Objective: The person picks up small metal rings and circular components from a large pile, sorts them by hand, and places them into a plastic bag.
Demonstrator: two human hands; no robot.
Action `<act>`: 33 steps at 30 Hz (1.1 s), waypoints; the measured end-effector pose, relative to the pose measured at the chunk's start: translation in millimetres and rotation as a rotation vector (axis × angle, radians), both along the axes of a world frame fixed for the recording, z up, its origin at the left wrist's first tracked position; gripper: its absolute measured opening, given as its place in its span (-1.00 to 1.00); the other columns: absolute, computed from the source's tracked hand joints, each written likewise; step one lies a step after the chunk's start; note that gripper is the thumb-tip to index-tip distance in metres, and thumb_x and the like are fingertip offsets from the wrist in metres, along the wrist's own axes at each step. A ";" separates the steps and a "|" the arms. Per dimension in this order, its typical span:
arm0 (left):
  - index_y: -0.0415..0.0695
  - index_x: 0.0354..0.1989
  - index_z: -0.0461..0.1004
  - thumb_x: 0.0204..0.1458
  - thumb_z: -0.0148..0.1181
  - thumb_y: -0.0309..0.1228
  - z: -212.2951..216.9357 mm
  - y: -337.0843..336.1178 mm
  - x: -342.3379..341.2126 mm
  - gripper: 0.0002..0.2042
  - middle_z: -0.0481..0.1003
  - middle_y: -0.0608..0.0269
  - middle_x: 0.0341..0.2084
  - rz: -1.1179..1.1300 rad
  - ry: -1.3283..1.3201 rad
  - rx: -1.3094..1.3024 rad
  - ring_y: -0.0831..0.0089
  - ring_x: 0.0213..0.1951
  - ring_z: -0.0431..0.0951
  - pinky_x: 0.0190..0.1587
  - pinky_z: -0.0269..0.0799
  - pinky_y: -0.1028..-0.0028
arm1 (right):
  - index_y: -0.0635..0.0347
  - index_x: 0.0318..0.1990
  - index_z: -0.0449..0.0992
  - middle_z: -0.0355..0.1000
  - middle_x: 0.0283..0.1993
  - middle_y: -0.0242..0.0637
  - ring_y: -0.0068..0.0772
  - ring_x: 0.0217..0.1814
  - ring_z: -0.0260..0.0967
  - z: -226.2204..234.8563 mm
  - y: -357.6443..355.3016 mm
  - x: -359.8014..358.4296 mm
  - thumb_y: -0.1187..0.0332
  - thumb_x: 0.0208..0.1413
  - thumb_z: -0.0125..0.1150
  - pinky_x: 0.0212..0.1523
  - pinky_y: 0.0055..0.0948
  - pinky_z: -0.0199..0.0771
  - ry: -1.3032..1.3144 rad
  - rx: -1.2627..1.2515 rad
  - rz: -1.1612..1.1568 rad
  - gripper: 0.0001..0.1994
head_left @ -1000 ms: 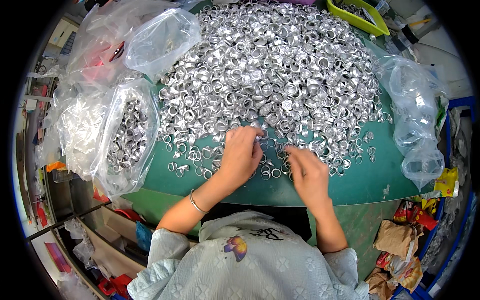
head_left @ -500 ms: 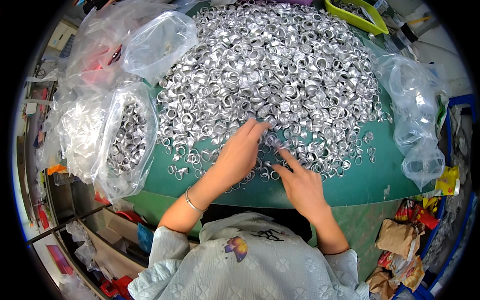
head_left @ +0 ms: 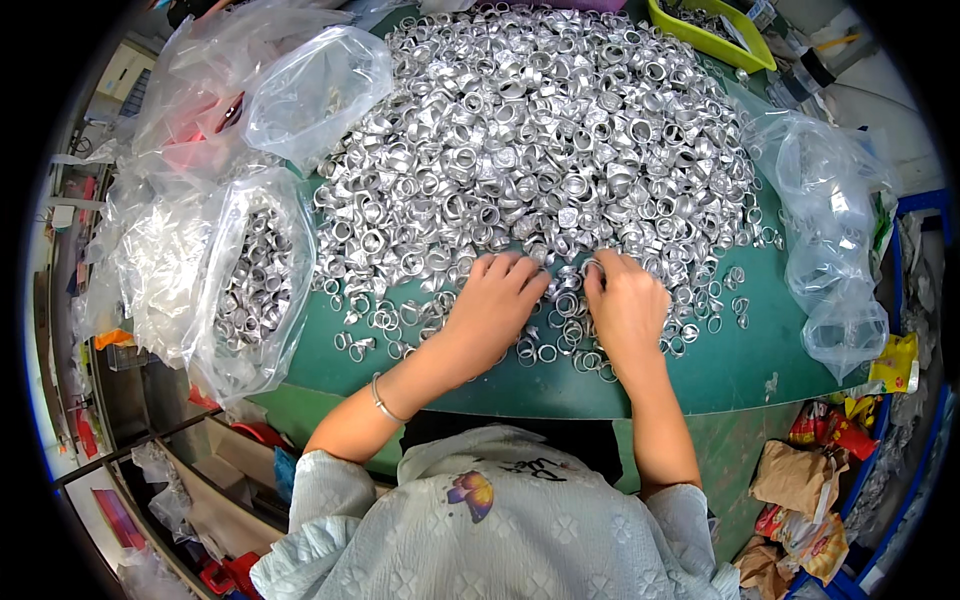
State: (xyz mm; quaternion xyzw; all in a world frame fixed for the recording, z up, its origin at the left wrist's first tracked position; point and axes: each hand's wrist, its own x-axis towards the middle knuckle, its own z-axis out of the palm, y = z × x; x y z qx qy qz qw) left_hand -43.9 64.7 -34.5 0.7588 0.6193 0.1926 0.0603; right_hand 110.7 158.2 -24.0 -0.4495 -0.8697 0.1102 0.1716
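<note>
A large heap of silver-coloured metal rings [head_left: 540, 130] covers most of the green table [head_left: 720, 370]. At the heap's near edge my left hand [head_left: 492, 308], a bangle on its wrist, has its fingers bent down among the rings. Whatever its fingertips hold, if anything, is hidden. My right hand [head_left: 628, 308] is to the right of it, thumb and fingers closed on a ring [head_left: 592, 266] at the heap's edge. Between the two hands lie several loose rings [head_left: 570, 330] on the tabletop.
A clear plastic bag of darker rings [head_left: 258, 270] stands at the left, beside crumpled clear bags [head_left: 165, 270]. An open clear bag [head_left: 320, 95] lies behind it. Another clear bag [head_left: 838, 240] hangs over the right edge. At the far right is a yellow-green tray [head_left: 715, 35].
My right hand has moved up and right from the near side of the rings, and its fingers have closed. My left hand has drawn slightly back. More rings lie between the hands.
</note>
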 end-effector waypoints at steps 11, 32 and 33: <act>-0.13 -0.07 0.37 -0.31 0.06 -0.70 31.0 10.1 6.1 -0.51 0.30 0.14 -0.08 0.001 -0.117 0.028 0.17 0.03 0.26 0.01 0.16 0.25 | 0.25 -0.31 0.45 0.43 -0.35 -0.21 -0.46 -0.61 0.31 0.8 10.5 34.1 0.49 0.10 0.00 -0.69 -0.52 0.25 0.696 -0.769 -0.161 -0.91; -0.22 -0.20 0.42 -0.16 0.11 -0.64 15.1 -23.6 -8.1 -0.72 0.34 0.12 -0.17 0.122 -0.210 0.049 0.15 -0.10 0.34 -0.11 0.25 0.28 | 0.18 -0.51 0.53 0.46 -0.51 -0.22 -0.12 -0.49 0.46 0.4 -1.0 -27.0 0.24 -0.11 0.28 -0.50 -0.27 0.44 -0.147 -0.086 0.047 -0.80; -0.21 -0.19 0.42 -0.14 0.11 -0.63 13.5 -15.4 -7.1 -0.73 0.35 0.13 -0.18 0.178 -0.213 0.091 0.16 -0.12 0.34 -0.13 0.24 0.29 | 0.19 -0.51 0.53 0.47 -0.49 -0.20 -0.12 -0.48 0.46 0.5 0.3 -26.2 0.26 -0.11 0.28 -0.49 -0.29 0.43 -0.098 -0.133 0.032 -0.82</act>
